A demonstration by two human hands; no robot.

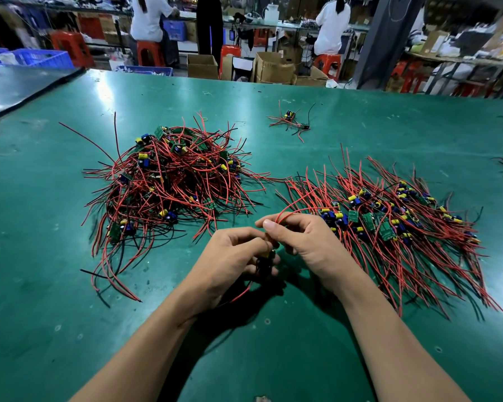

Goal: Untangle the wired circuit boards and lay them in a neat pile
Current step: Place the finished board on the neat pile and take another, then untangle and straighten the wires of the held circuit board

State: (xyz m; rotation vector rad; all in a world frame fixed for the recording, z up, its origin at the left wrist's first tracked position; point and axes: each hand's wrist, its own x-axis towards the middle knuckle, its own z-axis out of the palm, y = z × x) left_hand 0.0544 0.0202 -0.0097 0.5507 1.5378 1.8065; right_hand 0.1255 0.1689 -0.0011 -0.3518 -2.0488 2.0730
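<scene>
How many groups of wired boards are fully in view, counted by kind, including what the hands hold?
Tangled heap: 1
Sorted pile: 1
Small stray cluster: 1
Wired board held by left hand and right hand: 1
Total: 4

Two bare forearms reach in from the near edge of the tabletop (273, 352) and meet above it, hands almost touching. The left hand (230, 265) curls its fingers round a small wired board (266, 258). The right hand (308, 242) pinches a red wire (283, 216) between thumb and forefinger.
</scene>
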